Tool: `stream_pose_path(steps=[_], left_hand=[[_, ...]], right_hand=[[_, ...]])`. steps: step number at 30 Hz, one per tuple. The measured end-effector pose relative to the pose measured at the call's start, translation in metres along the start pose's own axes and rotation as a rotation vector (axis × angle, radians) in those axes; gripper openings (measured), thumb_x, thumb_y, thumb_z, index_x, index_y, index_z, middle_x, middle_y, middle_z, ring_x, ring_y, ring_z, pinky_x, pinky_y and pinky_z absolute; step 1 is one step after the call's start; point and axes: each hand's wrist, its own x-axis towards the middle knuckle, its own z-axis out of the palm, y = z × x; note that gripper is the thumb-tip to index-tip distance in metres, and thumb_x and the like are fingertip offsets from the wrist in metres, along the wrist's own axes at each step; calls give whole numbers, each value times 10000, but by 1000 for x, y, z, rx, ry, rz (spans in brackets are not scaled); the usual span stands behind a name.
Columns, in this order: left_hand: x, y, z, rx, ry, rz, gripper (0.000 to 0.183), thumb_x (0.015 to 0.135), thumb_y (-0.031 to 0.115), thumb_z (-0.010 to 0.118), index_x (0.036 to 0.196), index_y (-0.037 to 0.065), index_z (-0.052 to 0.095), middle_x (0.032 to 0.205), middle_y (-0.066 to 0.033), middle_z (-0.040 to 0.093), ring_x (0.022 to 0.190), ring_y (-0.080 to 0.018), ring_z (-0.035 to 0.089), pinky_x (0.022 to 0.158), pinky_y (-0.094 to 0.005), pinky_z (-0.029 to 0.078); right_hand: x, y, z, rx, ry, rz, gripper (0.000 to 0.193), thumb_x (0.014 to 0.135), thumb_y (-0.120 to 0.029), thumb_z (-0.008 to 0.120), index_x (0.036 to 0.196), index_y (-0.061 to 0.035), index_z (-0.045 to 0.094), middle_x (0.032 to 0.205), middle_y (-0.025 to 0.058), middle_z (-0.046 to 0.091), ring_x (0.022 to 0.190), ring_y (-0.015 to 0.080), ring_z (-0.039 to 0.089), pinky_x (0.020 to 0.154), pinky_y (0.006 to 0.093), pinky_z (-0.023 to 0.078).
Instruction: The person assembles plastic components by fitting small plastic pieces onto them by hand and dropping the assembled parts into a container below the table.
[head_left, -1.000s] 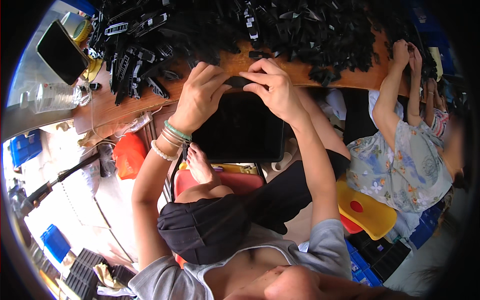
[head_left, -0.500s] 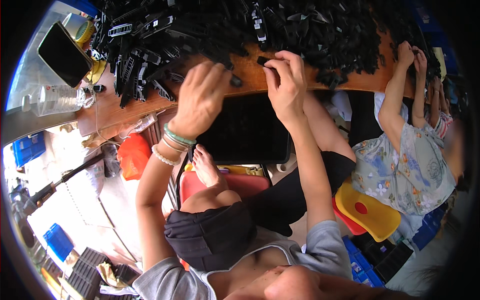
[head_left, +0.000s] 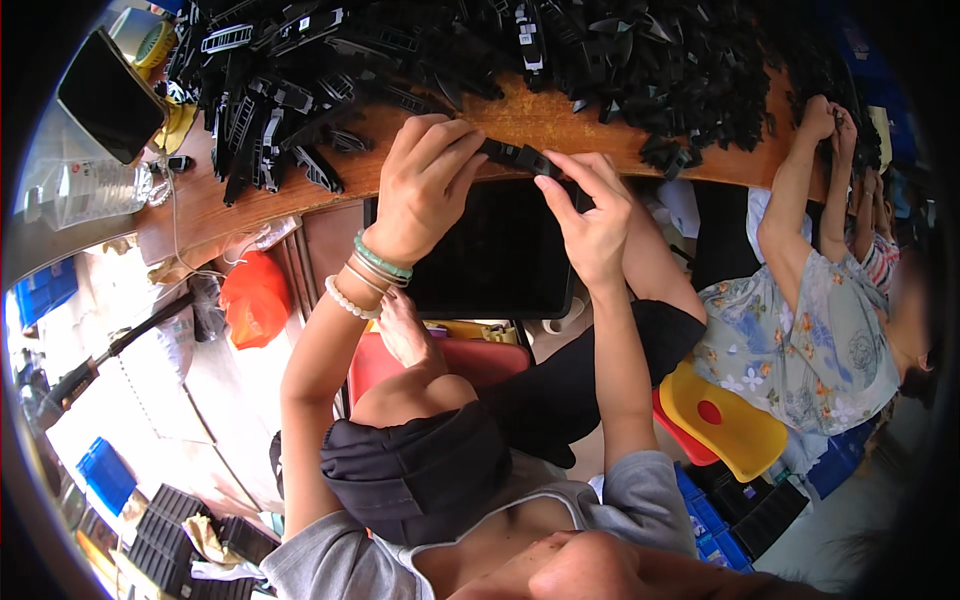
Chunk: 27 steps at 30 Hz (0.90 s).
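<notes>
Between my two hands, above the near edge of the wooden table (head_left: 560, 115), is a small black plastic part (head_left: 505, 153). My left hand (head_left: 425, 185), with bracelets on its wrist, grips the part's left end in closed fingers. At the other end, the thumb and fingertips of my right hand (head_left: 592, 215) pinch a small black piece (head_left: 540, 163) that meets the part; whether the two are joined I cannot tell. Beyond my hands lies a wide heap of black plastic parts (head_left: 400, 50), some with silvery or ladder-like faces.
A phone (head_left: 112, 95) leans at the far left, near a clear plastic container (head_left: 95, 190). A black tray (head_left: 490, 260) lies under the table edge over my legs. At the right a co-worker's hands (head_left: 825, 120) handle something small. A red bag (head_left: 255, 300) hangs at left.
My left hand has come right and now holds a black part. My right hand has shifted slightly right and down, and its piece now meets that part.
</notes>
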Motion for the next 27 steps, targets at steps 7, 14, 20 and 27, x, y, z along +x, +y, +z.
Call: stream_pose_path(steps=[7, 14, 20, 27], left_hand=[[-1, 1, -3, -47, -26, -13, 282, 727, -122, 654, 984, -23, 712, 993, -111, 655, 923, -294, 615, 784, -357, 518], [0, 6, -9, -99, -100, -38, 290, 739, -129, 631, 1007, -41, 699, 996, -130, 651, 911, -302, 615, 793, -355, 514], [25, -4, -36, 439, -177, 109, 380, 734, -64, 610, 1112, -46, 637, 1142, -135, 601, 1043, -302, 569, 899, -371, 473], [26, -13, -32, 435, -313, 245, 354, 686, -3, 617, 1032, -73, 615, 1111, -152, 587, 926, -277, 558, 815, -363, 471]], right_hand=[[18, -5, -8, 9, -126, 2, 240, 760, -40, 777, 995, -9, 742, 904, 82, 644, 864, 230, 580, 783, 339, 455], [20, -2, 5, 46, -177, -101, 220, 745, -22, 773, 963, -13, 744, 904, 77, 639, 859, 244, 593, 791, 345, 468], [49, 8, -12, -355, 175, -209, 343, 758, -68, 783, 1088, -60, 689, 910, 70, 581, 824, 252, 596, 735, 379, 467], [59, 25, 6, -486, 172, -421, 354, 769, -36, 763, 1104, -56, 650, 959, 78, 582, 874, 272, 598, 757, 396, 473]])
